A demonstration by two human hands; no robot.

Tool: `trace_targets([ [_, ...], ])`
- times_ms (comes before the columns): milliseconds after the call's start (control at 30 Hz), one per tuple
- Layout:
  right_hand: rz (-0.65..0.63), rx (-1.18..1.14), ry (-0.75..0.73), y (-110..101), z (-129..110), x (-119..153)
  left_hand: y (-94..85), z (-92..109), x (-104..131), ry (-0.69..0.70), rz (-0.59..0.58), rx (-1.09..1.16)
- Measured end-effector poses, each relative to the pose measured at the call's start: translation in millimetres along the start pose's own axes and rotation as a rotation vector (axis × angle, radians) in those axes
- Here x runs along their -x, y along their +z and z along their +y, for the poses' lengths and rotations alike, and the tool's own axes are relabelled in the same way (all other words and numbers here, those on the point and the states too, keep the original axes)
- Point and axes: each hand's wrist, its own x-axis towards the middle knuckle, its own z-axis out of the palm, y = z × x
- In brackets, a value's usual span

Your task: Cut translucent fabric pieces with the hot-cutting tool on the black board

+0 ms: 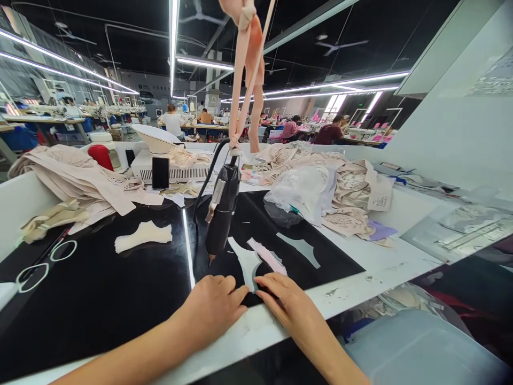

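Observation:
A small curved white fabric piece lies on the black mat near its front edge. My left hand has its fingers curled, with thumb and index at the piece's lower end. From the other side, the fingertips and thumb of my right hand close on the same lower end. A pink strip and a grey-white curved piece lie just to the right. Above and behind my left hand, a black handheld tool hangs from knotted peach fabric straps, its tip pointing down.
The black mat covers much of the white table. On it lie a cream stack and white-handled scissors. A phone leans against a white scale. Beige fabric heaps and a plastic bag stand behind.

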Motion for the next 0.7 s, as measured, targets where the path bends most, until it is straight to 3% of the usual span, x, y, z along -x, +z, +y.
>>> trace_targets([
  [300, 0.038, -0.230, 0.139, -2.8, -3.9, -5.3, 4.4, 0.4, 2.4, 0.037, 0.049, -0.009],
  [500, 0.153, -0.506, 0.396, -15.2, -4.6, -31.9, 11.9, 0.4, 1.9, 0.008, 0.182, 0.037],
  [700, 0.387, -0.809, 0.447, -20.7, -3.6, -70.6, 11.9, -0.8, 0.9, -0.026, 0.191, 0.118],
])
